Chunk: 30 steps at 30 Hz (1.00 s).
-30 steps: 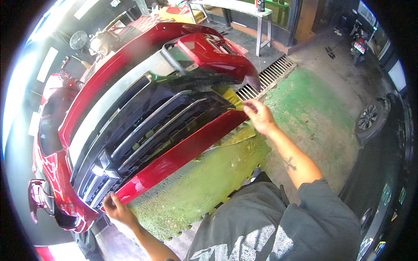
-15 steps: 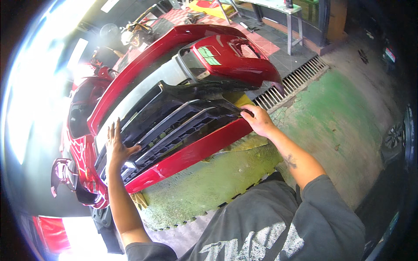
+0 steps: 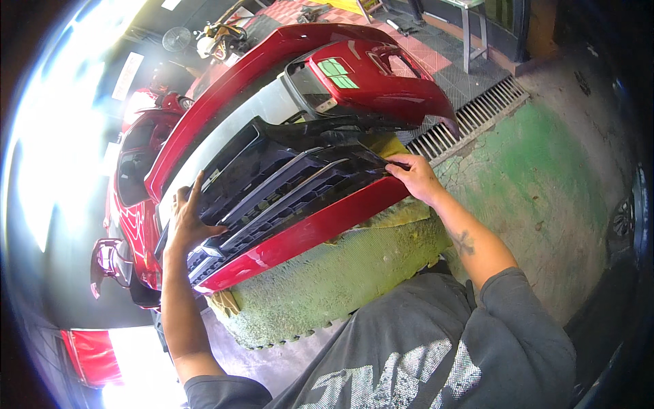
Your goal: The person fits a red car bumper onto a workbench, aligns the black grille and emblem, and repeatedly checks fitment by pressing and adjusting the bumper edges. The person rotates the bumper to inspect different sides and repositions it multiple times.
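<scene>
A black car grille (image 3: 272,184) with silver bars and honeycomb mesh lies across a red bumper (image 3: 306,228). At the grille's right end, my right hand (image 3: 417,178) pinches its thin black corner between thumb and fingers. My left hand (image 3: 187,221) rests against the grille's left end, thumb spread from the index finger, the other fingers partly bent. Behind the grille curves a second red bumper (image 3: 235,75). Its red corner section (image 3: 375,68) carries strips of green tape (image 3: 338,73).
Under the bumper lies a worn greenish foam mat (image 3: 327,279) with toothed edges. A metal drain grate (image 3: 477,119) runs along the floor at the right. Red cars (image 3: 133,177) stand at the left, a motorcycle (image 3: 218,42) at the back, and a metal-legged table (image 3: 470,34) at the back right.
The view has shifted slightly. My left hand's fingers, spread upward before, are now more bent against the grille's end. My right hand keeps hold of the grille's corner.
</scene>
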Tool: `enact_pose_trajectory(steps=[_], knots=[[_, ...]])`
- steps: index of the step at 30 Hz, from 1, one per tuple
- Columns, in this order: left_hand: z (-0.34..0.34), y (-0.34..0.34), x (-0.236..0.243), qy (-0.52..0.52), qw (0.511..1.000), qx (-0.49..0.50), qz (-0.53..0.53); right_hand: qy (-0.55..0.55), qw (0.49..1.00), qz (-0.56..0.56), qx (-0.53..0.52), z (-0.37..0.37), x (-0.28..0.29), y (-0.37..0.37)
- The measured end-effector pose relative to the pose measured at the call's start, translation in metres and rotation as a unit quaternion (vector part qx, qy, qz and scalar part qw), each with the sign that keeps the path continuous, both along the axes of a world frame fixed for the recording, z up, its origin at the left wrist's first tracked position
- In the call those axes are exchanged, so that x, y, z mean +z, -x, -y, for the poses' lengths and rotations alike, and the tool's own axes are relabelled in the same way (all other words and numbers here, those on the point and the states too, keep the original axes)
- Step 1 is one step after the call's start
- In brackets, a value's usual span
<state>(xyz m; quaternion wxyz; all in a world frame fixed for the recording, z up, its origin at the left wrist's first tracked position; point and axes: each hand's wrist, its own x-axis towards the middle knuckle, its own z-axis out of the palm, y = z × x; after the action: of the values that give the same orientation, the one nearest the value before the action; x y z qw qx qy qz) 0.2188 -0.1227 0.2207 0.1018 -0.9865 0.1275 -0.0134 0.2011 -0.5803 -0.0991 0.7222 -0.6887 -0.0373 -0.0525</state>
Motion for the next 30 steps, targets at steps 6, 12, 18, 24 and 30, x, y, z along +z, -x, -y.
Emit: enact_pose_trajectory(steps=[6, 12, 18, 24, 30], knots=[[0.001, -0.008, 0.000, 0.007, 1.000, -0.012, 0.000, -0.014, 0.999, -0.024, 0.025, 0.007, -0.005, -0.005], [-0.006, -0.012, -0.010, 0.008, 1.000, -0.007, 0.002, 0.104, 0.982, 0.094, -0.128, 0.008, 0.026, 0.003], [-0.010, -0.002, -0.019, 0.031, 0.998, -0.044, 0.044, 0.233, 0.949, 0.206, -0.059, -0.017, 0.080, -0.007], [-0.016, 0.024, -0.041, -0.029, 0.982, -0.102, 0.156, 0.259, 0.958, 0.122, 0.030, -0.026, 0.098, -0.026], [-0.004, 0.030, -0.042, -0.011, 0.986, -0.077, 0.146, 0.224, 0.965, 0.122, 0.065, -0.026, 0.087, -0.038]])
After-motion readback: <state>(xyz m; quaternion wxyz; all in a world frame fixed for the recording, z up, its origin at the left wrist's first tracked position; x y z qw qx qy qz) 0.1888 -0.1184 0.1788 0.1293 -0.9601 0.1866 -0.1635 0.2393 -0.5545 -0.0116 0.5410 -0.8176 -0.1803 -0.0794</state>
